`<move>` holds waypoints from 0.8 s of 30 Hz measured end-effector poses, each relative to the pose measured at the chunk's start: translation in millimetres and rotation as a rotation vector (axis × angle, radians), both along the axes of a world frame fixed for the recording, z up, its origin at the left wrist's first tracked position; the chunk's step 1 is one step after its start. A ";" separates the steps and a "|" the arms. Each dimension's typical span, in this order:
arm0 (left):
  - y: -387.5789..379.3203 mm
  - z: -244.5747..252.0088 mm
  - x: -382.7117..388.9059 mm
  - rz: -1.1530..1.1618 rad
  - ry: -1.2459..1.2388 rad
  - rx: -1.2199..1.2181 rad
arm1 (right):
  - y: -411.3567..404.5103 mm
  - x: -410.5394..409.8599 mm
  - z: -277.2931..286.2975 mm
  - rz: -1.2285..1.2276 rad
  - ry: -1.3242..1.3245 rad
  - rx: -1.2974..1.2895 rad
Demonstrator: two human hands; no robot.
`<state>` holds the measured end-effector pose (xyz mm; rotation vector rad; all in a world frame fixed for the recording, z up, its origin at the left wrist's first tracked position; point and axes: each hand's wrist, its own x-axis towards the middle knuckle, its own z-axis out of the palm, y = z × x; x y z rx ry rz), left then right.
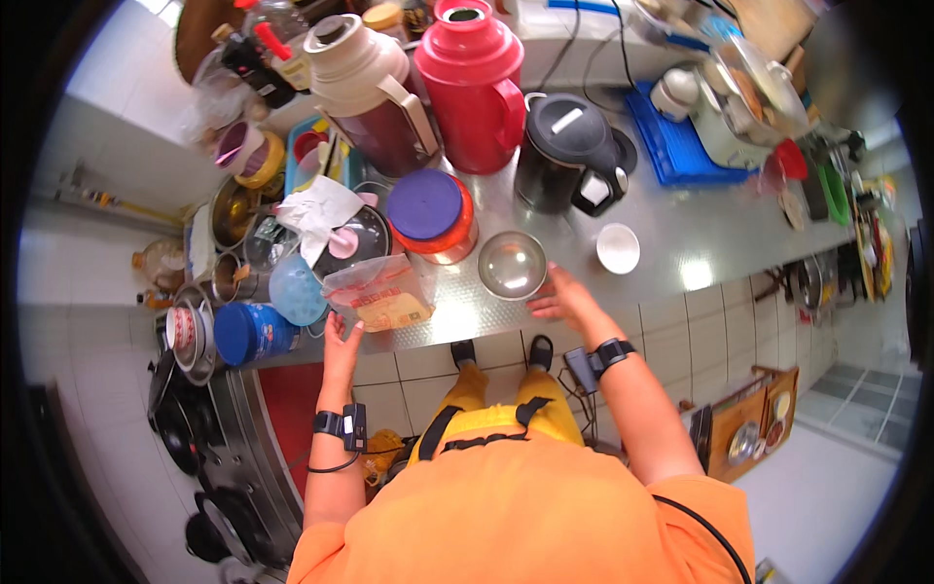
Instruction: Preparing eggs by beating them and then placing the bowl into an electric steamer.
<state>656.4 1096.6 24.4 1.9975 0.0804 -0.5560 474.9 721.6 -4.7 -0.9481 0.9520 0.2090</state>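
Observation:
My left hand (343, 344) is at the counter's front edge with its fingers apart, beside a printed plastic bag (387, 298) of pale contents; whether it touches the bag is unclear. Fingers spread, my right hand (565, 296) is at the right rim of a shiny metal bowl (513, 265) and holds nothing. A small white bowl (618, 249) stands farther right. Behind the metal bowl are a jar with a purple lid (425, 204) and a black electric kettle (565, 146).
Red (471, 95) and cream (365, 87) thermos flasks stand at the back. On the left are a blue-lidded tub (252, 333), a light blue perforated bowl (297, 289) and a black pot lid (365, 237). A blue tray (678, 146) lies at the back right of the metal counter (700, 233).

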 end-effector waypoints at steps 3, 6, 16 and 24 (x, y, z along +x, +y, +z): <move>5.7 -11.3 17.9 -0.099 -0.033 -0.151 | -10.5 -35.8 28.3 -0.082 -0.088 -0.094; 17.1 -16.5 26.3 -0.145 0.047 -0.261 | -10.5 -78.1 71.2 -0.165 -0.107 -0.158; 8.2 -41.9 32.8 -0.163 0.065 -0.576 | 35.4 -134.6 112.1 -0.588 -0.042 -0.362; 11.2 -38.7 17.4 -0.071 0.073 -0.528 | 40.3 -73.0 94.1 -0.093 -0.084 -0.457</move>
